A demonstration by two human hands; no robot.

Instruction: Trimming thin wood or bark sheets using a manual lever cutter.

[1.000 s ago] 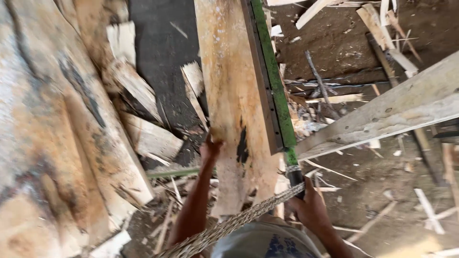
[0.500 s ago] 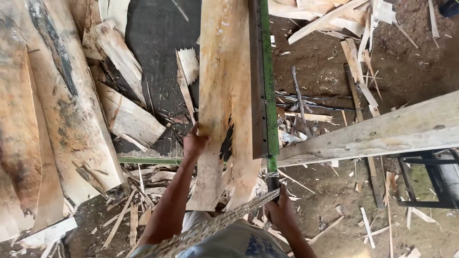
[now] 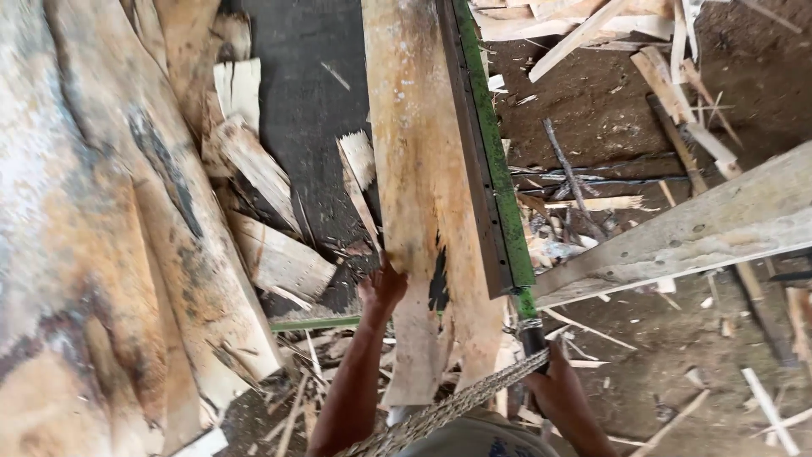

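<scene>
Far left, broad weathered slabs [image 3: 110, 254] lie stacked, with splintered offcuts [image 3: 262, 186] scattered beside them on the dark floor [image 3: 313, 110]. Next comes the left hand [image 3: 382, 289], pressed against the left edge of a pale plank [image 3: 419, 169], fingers curled on its rim near the lower end. The plank runs lengthways away from the person, its long axis near upright in the view, leaning slightly; its near end is ragged and split around a dark knot [image 3: 438, 292]. It looks stiff and fairly heavy, rough and splintery, not slippery; the sound edge above the split seems the safer place to grip, since the frayed end could break off. Just beside its right edge lies a long green bar [image 3: 491, 161] with a grey metal strip, parallel to the plank. The right hand [image 3: 554, 391] is closed round the dark handle [image 3: 533, 334] at the bar's near end. A braided rope [image 3: 457, 406] crosses below. Right of that, a grey beam [image 3: 694, 233] slants over earth littered with sticks [image 3: 677, 76].
</scene>
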